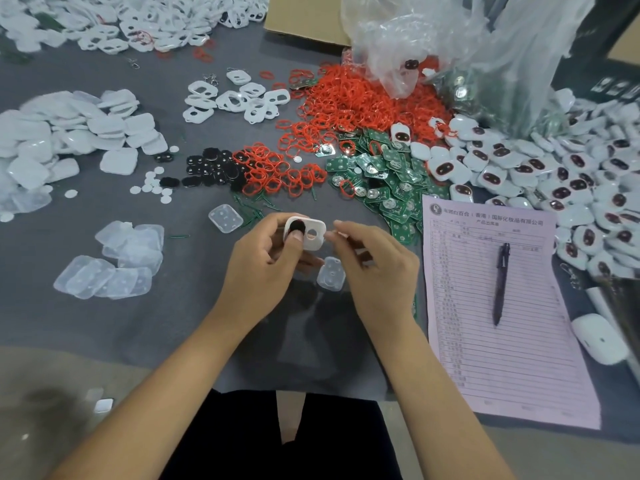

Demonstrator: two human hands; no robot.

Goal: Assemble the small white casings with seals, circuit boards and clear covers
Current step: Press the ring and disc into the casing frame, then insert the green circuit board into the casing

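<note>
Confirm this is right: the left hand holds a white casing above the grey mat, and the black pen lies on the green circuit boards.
Not quite. The head view shows the pen lying on the pink form, not on the circuit boards. The left hand does hold the white casing above the grey mat.

- Even, soft light from overhead; the scene is bright without harsh contrast.
- A faint, diffuse shadow lies on the grey counter point(104, 323) beneath the forearms.
- The clear plastic bag point(467, 46) shows pale glare patches.
- Wide-angle distortion bends the edges; the pink form point(502, 323) leans and stretches outward.
- Corners and the far piles are soft and smeared; the centre is sharper.
</note>
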